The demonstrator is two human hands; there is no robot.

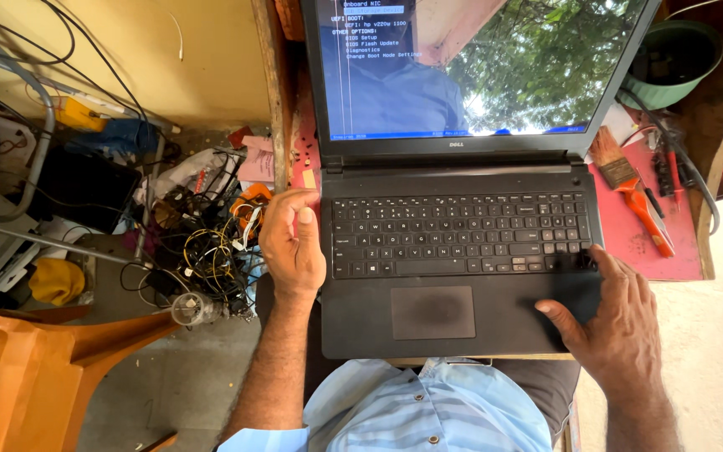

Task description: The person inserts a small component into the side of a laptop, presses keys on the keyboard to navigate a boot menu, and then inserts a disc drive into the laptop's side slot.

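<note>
An open black laptop (428, 322) sits in front of me, its screen (378, 92) showing a blue text menu and reflecting trees. My left hand (292, 243) grips the laptop's left edge beside the keyboard (458, 234), fingers curled, thumb up. My right hand (617, 322) rests on the right palm rest, its forefinger touching the keys at the keyboard's lower right corner, thumb lying on the palm rest. The touchpad (433, 312) lies between the two hands, untouched.
A red work surface (667, 259) holds an orange-handled paintbrush (633, 192), small tools and a dark cable. A green bowl (671, 59) stands at the back right. On the floor to the left lie tangled wires (207, 251), a glass jar (194, 308) and an orange chair (35, 368).
</note>
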